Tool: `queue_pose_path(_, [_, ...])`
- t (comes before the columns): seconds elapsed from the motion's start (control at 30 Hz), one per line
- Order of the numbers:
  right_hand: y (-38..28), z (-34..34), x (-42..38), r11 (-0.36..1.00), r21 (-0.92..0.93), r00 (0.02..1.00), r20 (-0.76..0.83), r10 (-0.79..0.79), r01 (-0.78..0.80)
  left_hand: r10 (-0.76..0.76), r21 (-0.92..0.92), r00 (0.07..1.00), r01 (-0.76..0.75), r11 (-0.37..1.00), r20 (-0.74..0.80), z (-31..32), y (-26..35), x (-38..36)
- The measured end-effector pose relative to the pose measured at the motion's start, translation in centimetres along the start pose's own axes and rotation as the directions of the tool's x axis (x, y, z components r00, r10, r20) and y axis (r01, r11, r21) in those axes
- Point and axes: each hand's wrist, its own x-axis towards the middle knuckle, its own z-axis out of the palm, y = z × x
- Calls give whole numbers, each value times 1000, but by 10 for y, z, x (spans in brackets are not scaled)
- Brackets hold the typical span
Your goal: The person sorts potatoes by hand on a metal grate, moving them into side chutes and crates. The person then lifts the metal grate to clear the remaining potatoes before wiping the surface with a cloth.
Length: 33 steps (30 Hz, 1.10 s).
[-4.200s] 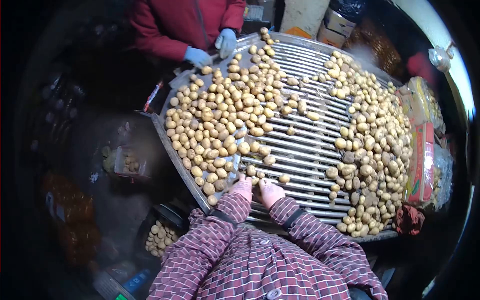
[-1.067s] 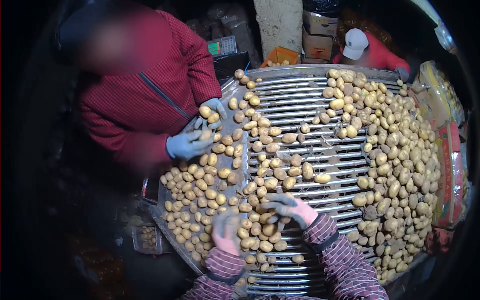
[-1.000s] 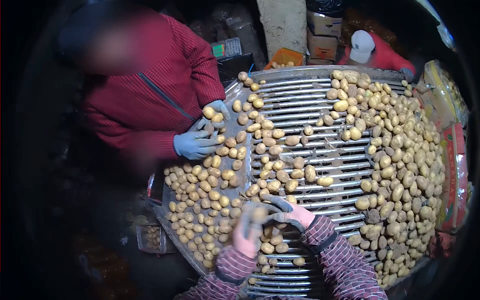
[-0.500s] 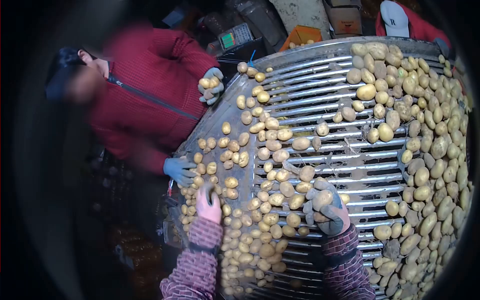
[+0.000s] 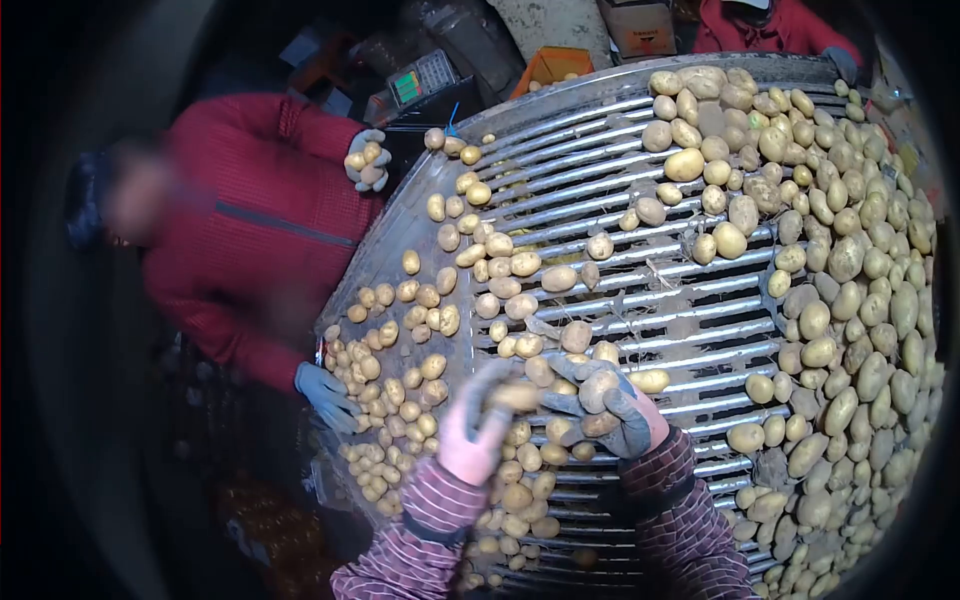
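Note:
My left hand (image 5: pixel 474 425), in a pink and grey glove, is blurred by motion above the near side of the sorting surface. A blurred potato (image 5: pixel 516 396) sits between its thumb and fingers. Beside it, my right hand (image 5: pixel 625 415) wears the same kind of glove and curls around potatoes (image 5: pixel 598 392), one at the palm and another lower by the fingers. Loose potatoes (image 5: pixel 526 497) lie under and around both hands, partly hidden by them. Metal bars (image 5: pixel 690 330) run beneath my right hand.
A big heap of potatoes (image 5: pixel 850 330) covers the right side. Across at the left, a co-worker in a red jacket (image 5: pixel 270 200) holds potatoes in one gloved hand (image 5: pixel 368 160); the other glove (image 5: pixel 327 397) rests by small potatoes. Another person (image 5: pixel 775 30) stands at the back. An orange crate (image 5: pixel 553 68) is behind.
My left hand has moved right, from the small potatoes toward my right hand, and now has a potato. The co-worker's lower hand has drawn back slightly. The whole view has shifted.

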Motion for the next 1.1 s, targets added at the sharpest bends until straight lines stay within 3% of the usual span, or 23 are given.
queue_pose_path(0.07, [-4, 0, -3, 998, -34, 997, 60, -44, 46, 47, 90, 999, -45, 995, -21, 8, -27, 4])
queue_pose_path(0.1, [-1, -9, -3, 999, 16, 992, 116, -52, 50, -25, 116, 992, 39, 993, -121, 6, -40, 11])
queue_pose_path(0.13, [2, -18, -2, 997, 67, 983, 172, -60, 49, 48, 437, 993, 4, 900, -109, -3, -52, 21])
queue_pose_path(0.2, [12, -26, 0, 945, 266, 957, 165, -237, 188, 20, 620, 999, 0, 784, -26, -5, -80, 30])
queue_pose_path(0.23, [8, -25, -1, 917, 348, 947, 178, -268, 194, 98, 661, 995, -58, 748, -24, -2, -86, 33])
queue_pose_path(0.33, [8, -23, 0, 856, 428, 937, 54, -345, 291, -94, 778, 996, 54, 626, 7, -13, -86, 43])
queue_pose_path(0.4, [3, -27, 5, 813, 458, 908, 29, -417, 359, -146, 913, 989, 65, 402, -7, -17, -75, 47])
queue_pose_path(0.47, [-6, -28, 1, 759, 534, 923, -127, -364, 373, -201, 964, 979, 43, 263, 11, -15, -59, 50])
queue_pose_path(0.5, [-8, -16, -1, 790, 432, 900, -219, -376, 435, -186, 962, 983, 37, 269, 14, -17, -61, 50])
queue_pose_path(0.67, [-1, -28, -1, 829, 385, 889, 46, -455, 405, -76, 943, 997, 50, 328, -26, -21, -86, 40])
queue_pose_path(0.7, [7, -33, 4, 838, 325, 859, 125, -497, 438, 53, 919, 999, -10, 395, -12, -13, -69, 38])
queue_pose_path(0.73, [5, -31, 2, 888, 315, 895, 189, -404, 334, 201, 837, 976, -175, 518, 80, -3, -52, 39])
queue_pose_path(0.8, [2, -26, -5, 957, 263, 929, 310, -200, 119, 150, 722, 921, -377, 580, 360, 20, -25, 41])
queue_pose_path(0.87, [0, -16, -9, 988, 152, 954, 299, -18, -29, 72, 792, 924, -361, 493, 376, 34, -42, 37])
queue_pose_path(0.9, [-8, -13, -12, 993, 65, 949, 307, 73, -98, -56, 808, 931, -281, 518, 360, 34, -35, 41])
queue_pose_path(1.0, [-6, -8, -13, 982, 84, 926, 356, 126, -166, 37, 741, 944, -282, 609, 329, 31, -46, 44])
queue_pose_path(1.07, [-6, -6, -16, 975, 48, 916, 355, 186, -216, 207, 645, 957, -291, 706, 205, 25, -67, 48])
queue_pose_path(1.1, [-8, -7, -17, 975, -10, 911, 354, 212, -223, 158, 653, 974, -227, 722, 164, 12, -70, 48])
